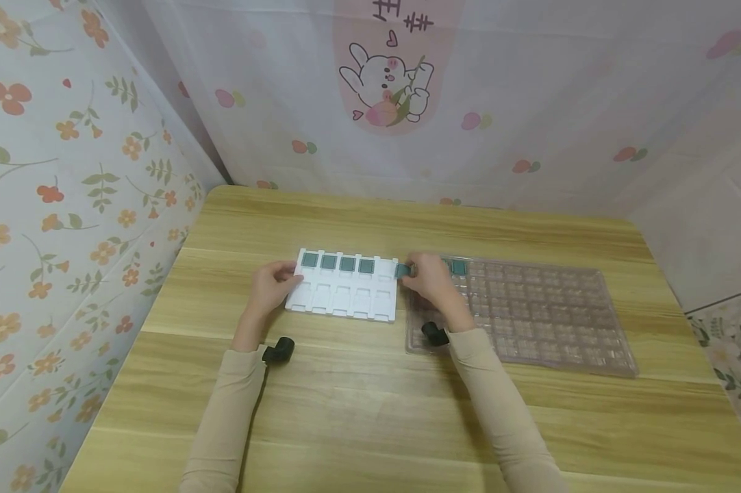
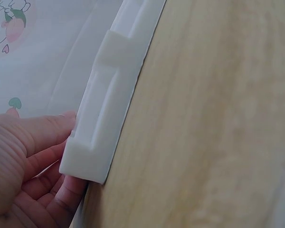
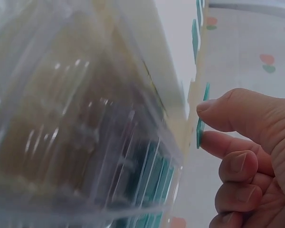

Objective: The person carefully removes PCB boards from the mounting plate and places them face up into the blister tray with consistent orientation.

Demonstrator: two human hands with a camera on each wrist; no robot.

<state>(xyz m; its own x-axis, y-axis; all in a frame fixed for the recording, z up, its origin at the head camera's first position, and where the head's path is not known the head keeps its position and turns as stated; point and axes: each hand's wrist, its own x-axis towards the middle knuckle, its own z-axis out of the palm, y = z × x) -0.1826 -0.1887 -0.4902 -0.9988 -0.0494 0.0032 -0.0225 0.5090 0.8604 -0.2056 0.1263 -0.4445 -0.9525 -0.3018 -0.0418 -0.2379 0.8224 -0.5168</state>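
My left hand (image 1: 268,287) grips the left end of a white compartment tray (image 1: 342,309), thumb on its edge and fingers at its side, as the left wrist view shows. In the tray's far row sit several green square chips (image 1: 348,263); the far row's rightmost pocket and the near row hold none. Just off the tray's right end, my right hand (image 1: 433,282) pinches a thin green chip (image 3: 203,124) between thumb and forefinger. That hand is above the left part of a clear plastic tray (image 1: 543,308), where another green chip (image 1: 459,268) lies in the far row.
The clear tray stands close to the white tray's right side, on a wood-grain table (image 1: 358,411). Black wrist cameras, one left (image 1: 279,350) and one right (image 1: 434,334), stick out from the forearms. A printed curtain (image 1: 500,82) hangs behind the table's far edge.
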